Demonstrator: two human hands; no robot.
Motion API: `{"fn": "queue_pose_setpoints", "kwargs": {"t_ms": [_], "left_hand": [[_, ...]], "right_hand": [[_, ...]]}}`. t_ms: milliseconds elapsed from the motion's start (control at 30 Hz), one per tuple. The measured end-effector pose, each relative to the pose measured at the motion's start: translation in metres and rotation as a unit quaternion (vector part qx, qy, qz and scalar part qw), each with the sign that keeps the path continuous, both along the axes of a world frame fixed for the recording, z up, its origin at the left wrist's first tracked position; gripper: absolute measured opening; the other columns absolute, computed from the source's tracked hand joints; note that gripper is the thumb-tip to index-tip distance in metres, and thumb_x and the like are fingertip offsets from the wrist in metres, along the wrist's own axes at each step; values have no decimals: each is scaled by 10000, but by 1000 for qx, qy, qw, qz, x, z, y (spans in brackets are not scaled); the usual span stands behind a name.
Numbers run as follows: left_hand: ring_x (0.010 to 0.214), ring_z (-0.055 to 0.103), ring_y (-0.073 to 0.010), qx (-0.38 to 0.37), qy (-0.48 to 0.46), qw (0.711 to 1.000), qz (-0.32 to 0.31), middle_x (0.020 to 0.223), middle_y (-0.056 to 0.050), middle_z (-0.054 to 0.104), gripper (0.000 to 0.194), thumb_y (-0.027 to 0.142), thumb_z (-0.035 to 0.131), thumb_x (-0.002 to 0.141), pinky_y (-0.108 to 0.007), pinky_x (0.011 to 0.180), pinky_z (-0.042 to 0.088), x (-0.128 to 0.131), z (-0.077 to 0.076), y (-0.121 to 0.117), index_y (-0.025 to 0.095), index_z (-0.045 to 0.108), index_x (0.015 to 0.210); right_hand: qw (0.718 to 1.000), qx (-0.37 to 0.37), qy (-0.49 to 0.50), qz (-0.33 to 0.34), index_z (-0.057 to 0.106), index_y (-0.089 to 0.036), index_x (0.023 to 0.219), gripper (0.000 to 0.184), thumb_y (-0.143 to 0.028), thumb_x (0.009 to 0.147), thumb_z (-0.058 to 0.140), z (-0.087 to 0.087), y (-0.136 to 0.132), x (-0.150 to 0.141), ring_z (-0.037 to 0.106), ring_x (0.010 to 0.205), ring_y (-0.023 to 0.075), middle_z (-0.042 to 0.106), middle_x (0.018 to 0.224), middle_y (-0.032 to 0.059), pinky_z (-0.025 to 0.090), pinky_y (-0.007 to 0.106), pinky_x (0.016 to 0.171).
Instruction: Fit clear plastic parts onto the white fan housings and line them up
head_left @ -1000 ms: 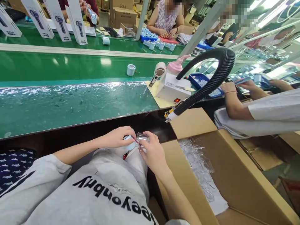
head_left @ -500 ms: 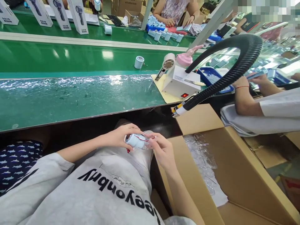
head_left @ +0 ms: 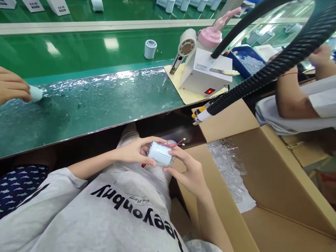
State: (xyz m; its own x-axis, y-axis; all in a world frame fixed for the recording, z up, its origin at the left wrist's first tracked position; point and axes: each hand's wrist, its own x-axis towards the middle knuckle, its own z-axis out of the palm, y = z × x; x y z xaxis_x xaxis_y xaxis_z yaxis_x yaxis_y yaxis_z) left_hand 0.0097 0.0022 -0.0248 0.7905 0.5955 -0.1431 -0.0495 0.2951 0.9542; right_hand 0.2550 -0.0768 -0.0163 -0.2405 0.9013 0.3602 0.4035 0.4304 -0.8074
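Observation:
Above my lap my left hand (head_left: 138,150) is closed around one end of a light-blue fan housing (head_left: 160,154), a short cylinder lying tilted. My right hand (head_left: 190,170) grips its other end, with the thumb below and fingers on the side. Thin red and dark wires (head_left: 174,144) with small white connectors stick out beyond the housing toward the right. A clear plastic piece (head_left: 172,161) shows at the right end, partly hidden by my right fingers; I cannot tell how it sits there.
An open carton (head_left: 278,189) at my right holds clear plastic parts (head_left: 231,171). A black hose (head_left: 249,80) arches from a white machine (head_left: 207,73) on the bench. A similar blue housing (head_left: 150,49) stands on the green belt. A co-worker's hand (head_left: 13,87) touches a pale-blue piece at left.
The housing has turned in my hands, so its wires now point up and right. My right fingers have moved from the wires onto its end. A co-worker's hand has appeared at left.

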Motion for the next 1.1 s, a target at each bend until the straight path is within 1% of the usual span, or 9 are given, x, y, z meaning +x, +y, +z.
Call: {"fn": "queue_pose_setpoints", "kwargs": {"t_ms": [100,233,333,433,533,600,667,833,1100], "left_hand": [[1207,714,-269,28,-36,999,-21,1586,-124,577,791,238,938,733,-324,924,603,7,5,6,313,638,1461],[1313,680,-303,37,-38,998,-33,1580,-107,597,786,142,925,721,-379,1052,579,13,11,9,321,667,1442],[1341,667,-302,9,-40,999,-26,1560,-105,616,814,120,934,696,-385,1086,566,18,8,11,319,670,1439],[1264,706,-300,-55,-15,998,24,1433,-127,703,867,163,991,619,-396,1059,573,31,-7,20,261,681,1422],[1184,727,-312,-107,3,988,110,1296,-158,760,872,271,1049,515,-424,1050,561,59,-29,41,158,736,1322],[1177,723,-318,-108,1,984,141,1250,-166,776,854,375,1055,489,-450,1092,525,82,-42,59,120,764,1250],[1174,719,-320,-93,-1,985,143,1226,-167,786,845,469,1040,494,-476,1136,485,104,-48,76,105,775,1209],[1174,713,-323,-65,4,989,134,1213,-172,792,811,510,1029,496,-498,1166,451,131,-49,99,94,790,1150],[1114,734,-313,-26,58,987,144,1163,-160,800,821,474,1039,443,-492,1100,521,126,-42,100,107,772,1128]], "right_hand": [[1000,-8,10,-19,709,-306,1290,476,-306,853,897,0,-3,6,758,1221,285,778,1329,72,651,409,1040],[997,-54,53,-21,713,-307,1287,503,-357,830,917,4,-7,11,805,1069,246,813,1199,44,685,368,960],[989,-98,112,-25,722,-306,1266,504,-338,810,934,-1,-6,14,778,1142,247,798,1236,47,678,370,975],[966,-150,202,-57,726,-292,1218,505,-317,769,957,-22,2,15,732,1230,262,765,1303,66,670,373,967],[923,-175,312,-142,711,-262,1122,554,-350,658,1001,-55,20,14,730,1160,277,761,1234,86,665,378,895],[900,-164,353,-196,680,-256,1082,590,-384,608,1005,-76,35,14,728,1090,268,757,1162,83,648,383,881],[889,-143,369,-228,646,-257,1081,606,-429,610,985,-93,50,16,723,1060,254,744,1141,78,628,388,904],[872,-117,400,-256,605,-259,1103,631,-474,624,953,-116,72,25,712,1068,248,722,1175,84,587,410,972],[857,-129,441,-233,599,-263,1075,713,-459,519,999,-125,81,31,704,1058,255,725,1152,77,585,397,936]]}}
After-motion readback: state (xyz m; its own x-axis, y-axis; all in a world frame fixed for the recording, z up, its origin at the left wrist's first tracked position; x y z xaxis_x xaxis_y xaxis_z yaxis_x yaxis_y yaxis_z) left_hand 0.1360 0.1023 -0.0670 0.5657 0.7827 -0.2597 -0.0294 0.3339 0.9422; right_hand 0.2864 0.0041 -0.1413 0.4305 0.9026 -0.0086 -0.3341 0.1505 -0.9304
